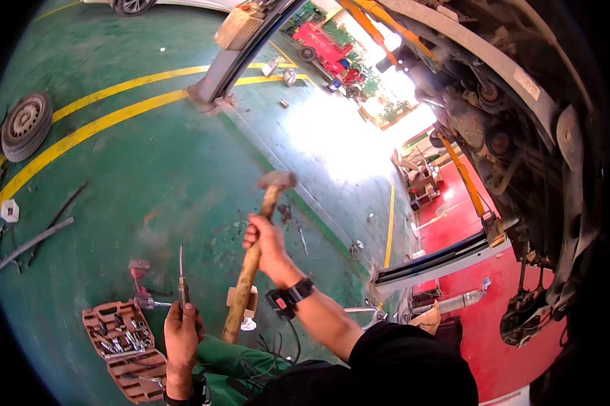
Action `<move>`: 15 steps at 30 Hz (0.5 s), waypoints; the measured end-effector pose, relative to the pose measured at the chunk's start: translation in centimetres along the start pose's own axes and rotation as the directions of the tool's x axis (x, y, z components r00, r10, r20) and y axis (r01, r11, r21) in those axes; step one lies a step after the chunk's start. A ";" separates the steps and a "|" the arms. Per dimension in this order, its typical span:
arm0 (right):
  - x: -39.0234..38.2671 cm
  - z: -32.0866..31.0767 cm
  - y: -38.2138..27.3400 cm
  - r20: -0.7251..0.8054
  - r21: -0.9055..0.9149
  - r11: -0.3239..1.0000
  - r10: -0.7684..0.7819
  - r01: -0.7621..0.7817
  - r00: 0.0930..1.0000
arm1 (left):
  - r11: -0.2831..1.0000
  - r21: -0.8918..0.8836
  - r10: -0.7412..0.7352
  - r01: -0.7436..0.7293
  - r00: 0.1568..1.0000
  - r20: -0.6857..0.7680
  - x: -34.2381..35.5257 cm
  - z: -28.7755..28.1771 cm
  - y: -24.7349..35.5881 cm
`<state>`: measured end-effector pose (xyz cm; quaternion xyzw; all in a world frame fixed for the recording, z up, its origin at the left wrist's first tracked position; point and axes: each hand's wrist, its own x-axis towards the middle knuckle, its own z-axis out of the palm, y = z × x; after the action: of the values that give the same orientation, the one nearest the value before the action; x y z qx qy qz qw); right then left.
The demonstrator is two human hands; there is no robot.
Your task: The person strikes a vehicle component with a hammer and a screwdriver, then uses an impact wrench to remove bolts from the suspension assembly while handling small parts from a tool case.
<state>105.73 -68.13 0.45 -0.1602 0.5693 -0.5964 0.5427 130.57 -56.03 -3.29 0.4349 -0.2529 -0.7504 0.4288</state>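
Note:
My left hand (181, 338) is closed around the handle of a screwdriver (183, 287), whose thin blade points up and away from me. In my right hand (269, 245) I grip a hammer (237, 298) partway up its long wooden handle. The hammer's metal head (276, 180) is raised at the far end, slightly blurred, and the handle's lower end comes down near my green trousers. Hammer and screwdriver are apart from each other. A dark watch-like band with a small device (288, 298) sits on my right wrist.
Below left, an open tool case (92, 325) with several sockets lies beside a red power tool (140, 281). A raised vehicle's underside (481, 128) hangs at the right above orange lift arms (466, 177). A wheel (27, 126) and loose strips (34, 243) lie at left; a lift post (223, 74) stands ahead.

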 end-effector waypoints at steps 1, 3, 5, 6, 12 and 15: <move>-0.5 0.7 -2.3 -0.015 -0.010 0.995 -0.101 0.101 0.995 | 1.000 -0.026 0.008 -0.007 0.999 0.033 0.8 0.7 1.3; -1.4 1.3 -6.0 -0.019 -0.049 0.958 -0.284 0.282 0.959 | 0.995 0.001 0.100 -0.100 0.990 0.098 1.9 2.2 4.7; -1.9 1.1 -8.3 0.010 -0.091 0.899 -0.430 0.429 0.903 | 0.986 -0.009 0.167 -0.167 0.975 0.149 2.6 3.7 8.1; -2.4 1.2 -9.1 -0.002 -0.147 0.869 -0.477 0.472 0.879 | 0.952 0.091 0.277 -0.293 0.949 0.154 3.1 4.6 9.9; -6.3 0.0 -11.8 -0.021 -0.409 0.659 -0.698 0.631 0.716 | 0.487 0.206 0.760 -0.849 0.528 0.380 7.0 13.4 24.1; -7.1 1.8 -13.9 0.018 -0.539 0.499 -0.799 0.679 0.601 | 0.437 0.128 0.795 -0.890 0.449 0.409 8.9 15.9 28.1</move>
<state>103.23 -66.46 15.85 -0.4511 0.6350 -0.6190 0.1008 126.36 -77.75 21.85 0.1968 -0.6166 -0.4319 0.6282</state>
